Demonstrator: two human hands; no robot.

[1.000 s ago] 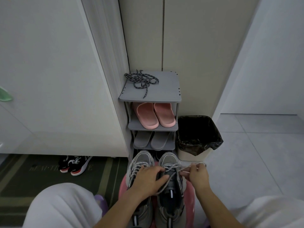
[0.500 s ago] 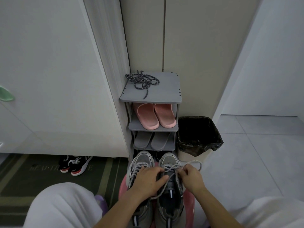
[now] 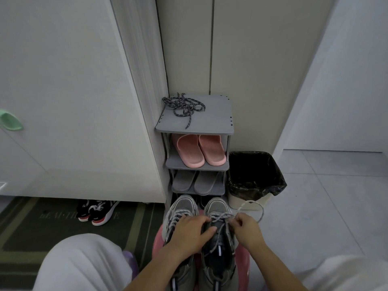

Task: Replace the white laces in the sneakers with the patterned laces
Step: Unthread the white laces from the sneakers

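Two grey sneakers stand side by side on a pink stool (image 3: 243, 261) in front of me: the left sneaker (image 3: 180, 208) and the right sneaker (image 3: 218, 248). My left hand (image 3: 191, 232) lies across both, its fingers curled over the right sneaker's tongue. My right hand (image 3: 245, 225) pinches the white lace (image 3: 260, 211) at the right sneaker's upper eyelets; a loop of it arcs out to the right. The patterned laces (image 3: 182, 107), dark with light flecks, lie in a tangle on top of the grey shoe rack (image 3: 214, 120).
The rack holds pink slippers (image 3: 199, 150) and grey slippers (image 3: 195, 181) on lower shelves. A bin with a black bag (image 3: 254, 177) stands right of it. Black and red shoes (image 3: 96, 211) sit on a dark mat at left. My knees frame the bottom corners.
My right hand has moved left, back to the right sneaker's eyelets, and the lace loop now hangs out to its right. My left hand stays on the sneakers.
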